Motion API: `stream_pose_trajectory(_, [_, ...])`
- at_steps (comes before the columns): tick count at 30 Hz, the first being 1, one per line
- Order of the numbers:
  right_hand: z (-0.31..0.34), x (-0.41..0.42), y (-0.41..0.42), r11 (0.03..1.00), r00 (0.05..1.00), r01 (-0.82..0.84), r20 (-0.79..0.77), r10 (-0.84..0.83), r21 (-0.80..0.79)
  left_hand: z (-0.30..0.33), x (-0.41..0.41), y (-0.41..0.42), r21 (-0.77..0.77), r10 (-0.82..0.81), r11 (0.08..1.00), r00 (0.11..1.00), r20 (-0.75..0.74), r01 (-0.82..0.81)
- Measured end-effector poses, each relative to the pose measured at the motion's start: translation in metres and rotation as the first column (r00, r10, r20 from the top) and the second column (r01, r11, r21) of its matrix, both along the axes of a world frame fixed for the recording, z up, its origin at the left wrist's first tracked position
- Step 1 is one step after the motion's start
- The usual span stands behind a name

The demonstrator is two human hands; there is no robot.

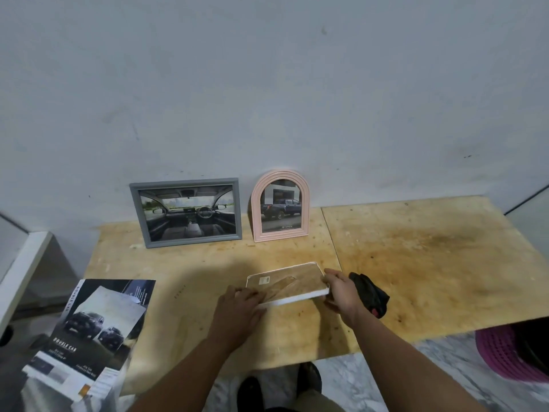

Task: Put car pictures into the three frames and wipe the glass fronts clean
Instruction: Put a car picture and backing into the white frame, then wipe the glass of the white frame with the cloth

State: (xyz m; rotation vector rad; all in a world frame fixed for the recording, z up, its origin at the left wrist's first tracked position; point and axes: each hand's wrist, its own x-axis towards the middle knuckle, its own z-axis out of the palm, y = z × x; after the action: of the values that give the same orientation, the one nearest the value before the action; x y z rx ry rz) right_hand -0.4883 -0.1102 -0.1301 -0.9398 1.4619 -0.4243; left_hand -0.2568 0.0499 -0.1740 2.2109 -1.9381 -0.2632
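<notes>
A white frame [286,283] lies face down on the plywood table [416,263], its brown backing board up. My left hand [237,307] grips its near left corner and my right hand [338,289] holds its right end. A grey frame [187,212] with a car-interior picture leans on the wall at the back. Beside it on the right stands a pink arched frame [280,205] with a blue pickup picture. A dark cloth [370,292] lies just right of my right hand.
Car brochures [89,331] with a loose cut page on top lie at the table's left front corner. A white shelf edge [26,272] is at the far left. A pink basket [511,352] stands on the floor under the right front edge.
</notes>
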Motion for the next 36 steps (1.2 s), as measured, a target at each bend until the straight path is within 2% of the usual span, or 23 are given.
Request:
stream_pose_trajectory(2, [0.007, 0.006, -0.013, 1.0, 0.999, 0.019, 0.046, -0.018, -0.017, 0.008, 0.003, -0.013, -0.037, 0.022, 0.999, 0.996, -0.088, -0.025])
stream_pose_trajectory(5, [0.017, 0.019, -0.028, 0.999, 0.994, 0.026, 0.11, -0.022, -0.037, 0.021, 0.005, -0.029, 0.022, 0.099, 0.995, 0.938, -0.331, -0.097])
stream_pose_trajectory(7, [0.023, 0.027, -0.031, 0.998, 0.994, 0.03, 0.111, -0.023, -0.058, 0.032, 0.002, -0.033, 0.049, 0.183, 0.982, 0.845, -0.502, -0.183])
stream_pose_trajectory(9, [0.024, 0.029, -0.032, 0.996, 0.996, 0.019, 0.088, -0.011, -0.084, 0.037, -0.005, -0.035, 0.089, 0.29, 0.948, 0.715, -0.636, -0.305])
stream_pose_trajectory(11, [0.019, 0.024, -0.032, 0.994, 0.999, -0.007, 0.036, 0.011, -0.111, 0.031, -0.01, -0.034, 0.175, 0.407, 0.884, 0.531, -0.743, -0.433])
stream_pose_trajectory(12, [0.015, 0.019, -0.032, 0.992, 1.0, -0.022, -0.008, 0.021, -0.126, 0.026, -0.012, -0.033, 0.269, 0.476, 0.832, 0.374, -0.796, -0.486])
stream_pose_trajectory(14, [0.005, 0.004, -0.035, 0.984, 0.991, -0.054, -0.128, 0.033, -0.167, 0.016, -0.017, -0.03, 0.495, 0.563, 0.709, -0.02, -0.826, -0.502])
stream_pose_trajectory(15, [-0.002, -0.006, -0.038, 0.979, 0.981, -0.076, -0.192, 0.039, -0.187, 0.012, -0.021, -0.029, 0.577, 0.57, 0.661, -0.179, -0.802, -0.48])
stream_pose_trajectory(16, [-0.007, -0.016, -0.041, 0.974, 0.966, -0.106, -0.255, 0.052, -0.201, 0.01, -0.025, -0.027, 0.632, 0.569, 0.626, -0.287, -0.771, -0.456])
stream_pose_trajectory(18, [-0.017, -0.039, -0.049, 0.958, 0.915, -0.196, -0.391, 0.102, -0.21, 0.006, -0.035, -0.024, 0.701, 0.561, 0.578, -0.421, -0.713, -0.416])
stream_pose_trajectory(21, [-0.027, -0.073, -0.064, 0.949, 0.809, -0.267, -0.574, 0.126, -0.169, 0.0, -0.049, -0.025, 0.753, 0.543, 0.528, -0.527, -0.654, -0.392])
stream_pose_trajectory(24, [-0.038, -0.098, -0.079, 0.946, 0.729, -0.305, -0.666, 0.156, -0.113, -0.012, -0.056, -0.027, 0.784, 0.561, 0.478, -0.548, -0.62, -0.396])
stream_pose_trajectory(25, [-0.043, -0.104, -0.083, 0.943, 0.707, -0.319, -0.687, 0.168, -0.097, -0.017, -0.057, -0.027, 0.79, 0.586, 0.459, -0.53, -0.613, -0.406])
stream_pose_trajectory(26, [-0.05, -0.109, -0.088, 0.94, 0.688, -0.33, -0.704, 0.175, -0.09, -0.022, -0.058, -0.026, 0.787, 0.631, 0.44, -0.475, -0.613, -0.432])
stream_pose_trajectory(27, [-0.057, -0.112, -0.093, 0.939, 0.674, -0.337, -0.716, 0.184, -0.076, -0.027, -0.058, -0.026, 0.772, 0.687, 0.426, -0.386, -0.615, -0.472])
stream_pose_trajectory(30, [-0.067, -0.111, -0.1, 0.922, 0.641, -0.388, -0.717, 0.272, 0.004, -0.039, -0.058, -0.023, 0.675, 0.816, 0.481, 0.003, -0.578, -0.56])
stream_pose_trajectory(32, [-0.065, -0.106, -0.1, 0.881, 0.56, -0.465, -0.742, 0.368, 0.087, -0.047, -0.057, -0.023, 0.623, 0.833, 0.521, 0.189, -0.52, -0.583])
stream_pose_trajectory(34, [-0.067, -0.103, -0.098, 0.842, 0.481, -0.527, -0.776, 0.409, 0.118, -0.051, -0.055, -0.022, 0.608, 0.836, 0.536, 0.272, -0.476, -0.586])
stream_pose_trajectory(36, [-0.069, -0.1, -0.097, 0.838, 0.481, -0.535, -0.778, 0.405, 0.106, -0.051, -0.055, -0.023, 0.598, 0.835, 0.543, 0.304, -0.458, -0.59])
